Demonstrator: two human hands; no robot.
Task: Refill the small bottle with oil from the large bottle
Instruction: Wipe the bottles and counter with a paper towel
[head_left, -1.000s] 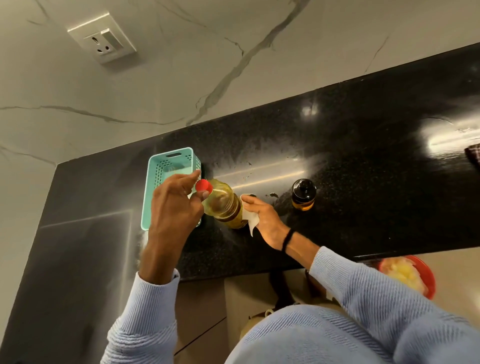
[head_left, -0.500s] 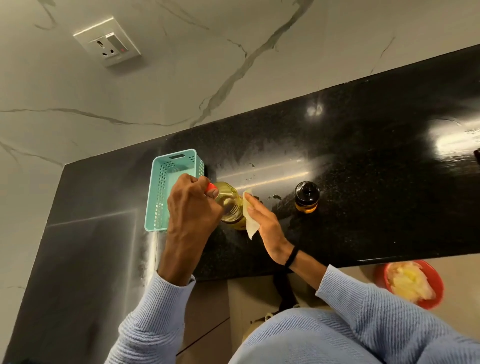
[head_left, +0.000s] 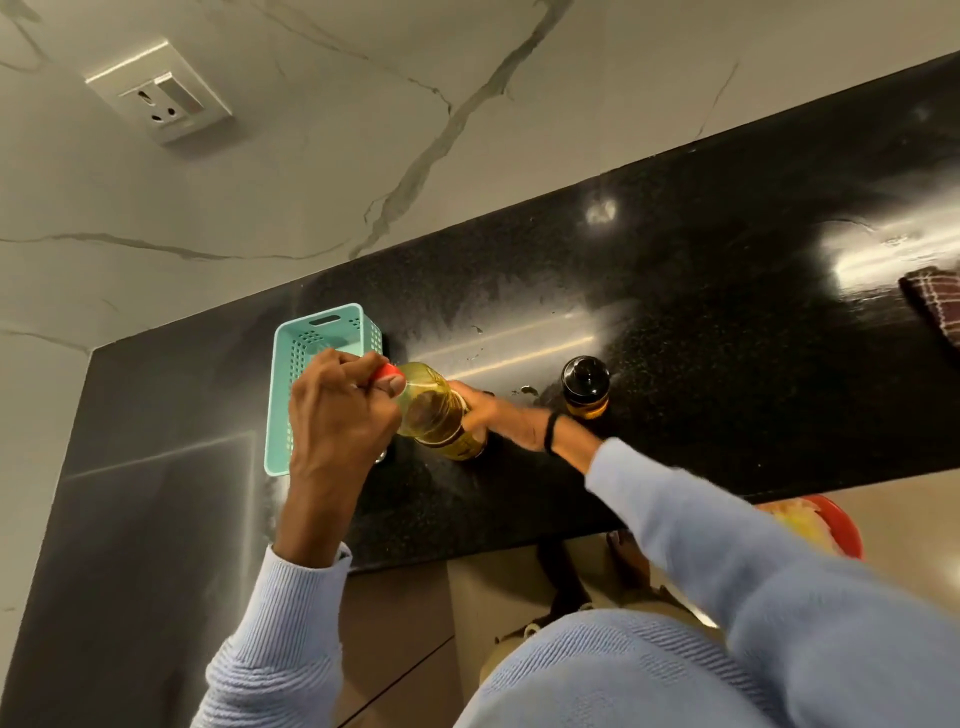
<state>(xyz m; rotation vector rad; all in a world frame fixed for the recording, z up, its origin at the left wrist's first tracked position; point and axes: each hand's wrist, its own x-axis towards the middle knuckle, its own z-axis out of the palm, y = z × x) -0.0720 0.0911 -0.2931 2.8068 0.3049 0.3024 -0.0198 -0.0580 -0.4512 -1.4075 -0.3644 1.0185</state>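
Observation:
The large bottle (head_left: 434, 410) of yellow oil stands on the black counter (head_left: 675, 322), just right of a teal basket. My left hand (head_left: 337, 415) grips its red cap (head_left: 387, 371) with curled fingers. My right hand (head_left: 493, 413) wraps round the bottle's body from the right side. The white tissue that it held is hidden now. The small bottle (head_left: 585, 387), dark with a black lid on and amber oil low inside, stands upright a little to the right of my right wrist.
The teal perforated basket (head_left: 317, 338) sits left of the large bottle, partly behind my left hand. A dark checked cloth (head_left: 935, 304) lies at the counter's right edge. A red bowl (head_left: 826, 525) with pale food shows below the counter front. A wall socket (head_left: 158, 91) is on the marble wall.
My left hand closed fully over the red cap. My right hand, which pressed a white tissue to the bottle's side, now wraps round the bottle's body.

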